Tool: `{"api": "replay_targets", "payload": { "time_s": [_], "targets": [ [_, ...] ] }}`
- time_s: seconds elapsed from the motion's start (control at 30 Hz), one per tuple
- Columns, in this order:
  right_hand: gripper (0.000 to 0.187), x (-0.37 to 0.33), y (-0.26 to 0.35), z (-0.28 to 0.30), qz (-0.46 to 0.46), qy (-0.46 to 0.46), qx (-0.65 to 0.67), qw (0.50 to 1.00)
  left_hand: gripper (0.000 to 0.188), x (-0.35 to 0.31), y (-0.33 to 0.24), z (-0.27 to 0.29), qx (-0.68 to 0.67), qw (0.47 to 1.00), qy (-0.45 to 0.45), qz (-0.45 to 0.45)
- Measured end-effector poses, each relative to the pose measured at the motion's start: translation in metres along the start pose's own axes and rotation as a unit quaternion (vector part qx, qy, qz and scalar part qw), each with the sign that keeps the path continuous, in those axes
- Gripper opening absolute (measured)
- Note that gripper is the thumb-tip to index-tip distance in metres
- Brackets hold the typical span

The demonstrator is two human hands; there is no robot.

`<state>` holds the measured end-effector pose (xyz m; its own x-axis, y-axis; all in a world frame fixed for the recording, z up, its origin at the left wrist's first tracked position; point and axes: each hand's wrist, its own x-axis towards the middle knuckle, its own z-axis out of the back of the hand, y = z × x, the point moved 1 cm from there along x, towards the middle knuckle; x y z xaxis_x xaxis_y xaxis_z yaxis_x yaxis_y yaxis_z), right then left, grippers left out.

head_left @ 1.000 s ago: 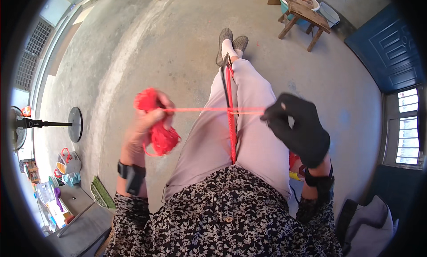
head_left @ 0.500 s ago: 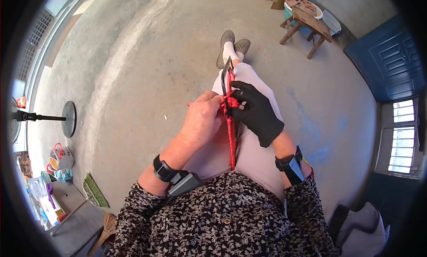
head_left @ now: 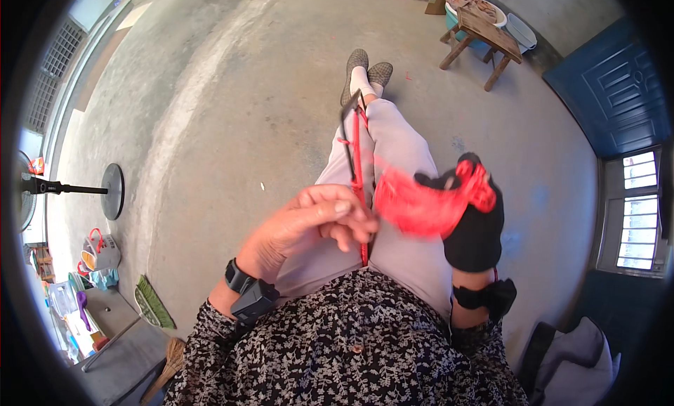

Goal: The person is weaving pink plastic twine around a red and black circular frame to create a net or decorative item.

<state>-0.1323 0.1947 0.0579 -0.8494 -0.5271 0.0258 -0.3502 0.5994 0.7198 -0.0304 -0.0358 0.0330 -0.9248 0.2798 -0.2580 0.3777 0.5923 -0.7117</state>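
My right hand (head_left: 476, 230), in a black glove, is closed on a bundle of red cord (head_left: 476, 185). Swinging loops of it blur into a red streak to the left. A tight red braided cord (head_left: 357, 149) runs along between my legs. Its far end meets a thin black frame (head_left: 346, 128) near my ankles, and its near end reaches my lap. Bare and loosely curled, my left hand (head_left: 316, 216) hovers over my thigh beside the braid. Its fingers are apart, slightly smeared at the tips, with nothing visible in them.
A wooden stool (head_left: 484, 37) stands by a basin at the far right, near a blue door (head_left: 604, 90). To the left are a black fan stand (head_left: 112, 190), a basket (head_left: 100, 251) and a green broom (head_left: 151, 300). A grey padded item (head_left: 576, 364) lies at the near right.
Both hands were together at the braid beside the black frame. My right hand has swung right and nearer with the red cord bundle; my left has drawn back nearer, its fingers loosened.
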Motion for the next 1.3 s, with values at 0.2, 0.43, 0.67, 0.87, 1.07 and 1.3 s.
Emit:
{"api": "replay_targets", "payload": {
  "time_s": [0.2, 0.43, 0.67, 0.87, 1.07, 1.3],
  "targets": [
    [0.039, -0.028, 0.011, -0.038, -0.079, 0.245, 0.013, 0.966, 0.029, 0.018, 0.011, -0.017, -0.258, 0.960, 0.061, -0.084],
    [0.030, -0.004, -0.052, 0.005, -0.248, -0.097, 0.052, 0.963, 0.026, -0.020, 0.035, 0.013, -0.331, 0.942, -0.030, -0.043],
    [0.025, -0.004, -0.073, 0.006, -0.290, -0.058, 0.055, 0.954, 0.019, -0.048, 0.043, -0.009, -0.117, 0.984, -0.133, 0.003],
    [0.024, 0.019, -0.047, 0.040, -0.117, -0.262, 0.101, 0.953, 0.019, -0.052, 0.044, -0.012, -0.095, 0.988, -0.120, -0.037],
    [0.040, 0.052, -0.028, 0.030, -0.030, -0.249, -0.107, 0.962, 0.024, -0.022, -0.012, -0.034, -0.083, 0.972, -0.132, -0.177],
    [0.026, 0.071, -0.077, -0.022, -0.048, 0.002, -0.222, 0.974, 0.033, 0.027, 0.001, 0.004, -0.010, 0.972, -0.192, -0.134]
  ]
}}
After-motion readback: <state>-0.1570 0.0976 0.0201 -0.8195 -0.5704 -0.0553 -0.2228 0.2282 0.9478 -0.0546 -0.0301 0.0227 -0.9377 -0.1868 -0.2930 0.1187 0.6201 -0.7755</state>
